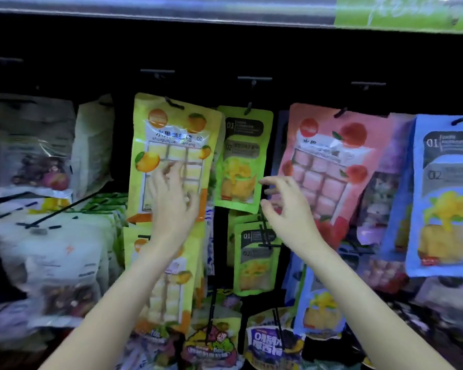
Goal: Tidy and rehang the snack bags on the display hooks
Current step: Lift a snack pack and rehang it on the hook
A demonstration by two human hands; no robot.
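Your left hand (173, 198) lies flat, fingers spread, pressed against the front of the yellow orange-candy bag (171, 145). That bag hangs tilted on its hook (173, 102), top corner leaning right, its edge overlapping the small green mango bag (242, 158) just beside it.

Your right hand (286, 206) hovers with fingers curled and apart, holding nothing, between the green mango bag and the pink peach-candy bag (329, 166). Whether a fingertip touches either bag, cannot tell.

Pink bag also hangs askew. Blue mango bag (444, 196) at far right looks straighter. More bags crowd the lower hooks.

Risks, as judged:
- Push the yellow bag sideways with a flat palm and its hang hole may slip off the hook tip; no grip to catch it.
- The right hand sits close to a lower hook (265, 236); reaching in blind could snag it.
- Straightening yellow may drag the overlapped green bag crooked.
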